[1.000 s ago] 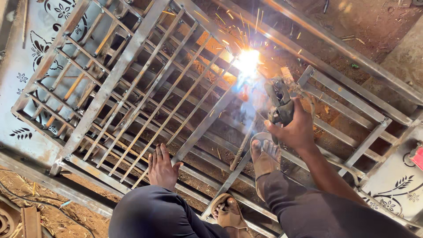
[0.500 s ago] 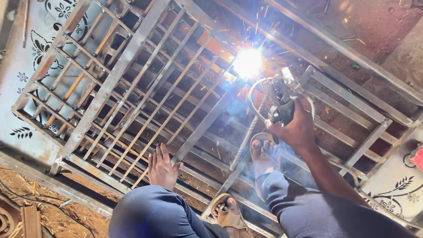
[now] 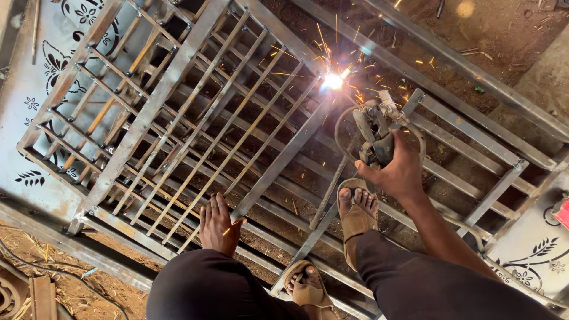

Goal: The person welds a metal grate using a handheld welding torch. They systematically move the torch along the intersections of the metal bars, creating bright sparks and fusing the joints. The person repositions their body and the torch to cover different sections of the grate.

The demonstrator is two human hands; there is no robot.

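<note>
A large steel gate frame [image 3: 178, 95] is laid flat over bare earthen ground [image 3: 498, 35], so that its joints are reached from above. Long flat rails run from near left to far right, and thin round bars [image 3: 237, 136] are set in rows between them. Open gaps between the bars show the soil below. The frame's far right edge is bounded by a long angled rail [image 3: 474, 71]; its near left corner rests beside a decorated sheet-metal panel [image 3: 35, 118] with flower and leaf cut-outs.

The person is crouched on the frame itself. The sandalled feet [image 3: 357, 208] are set on the rails, not in the gaps, apparently for stable footing near the joint.

The right hand [image 3: 398, 170] is closed firmly around a welding electrode holder [image 3: 374, 133], held far and right of the body, with its cable [image 3: 344, 127] looped just beside it. The holder is directed at a bright arc [image 3: 332, 81] on a diagonal rail [image 3: 284, 157], from which sparks scatter outward.

The left hand [image 3: 218, 225] is laid flat with fingers spread on a near rail, gripping nothing, apparently as a brace. The two hands are kept well apart.

Free room is found mainly to the far right, over the wider openings of the frame. At near left, scrap metal [image 3: 24, 293] lies on the soil.
</note>
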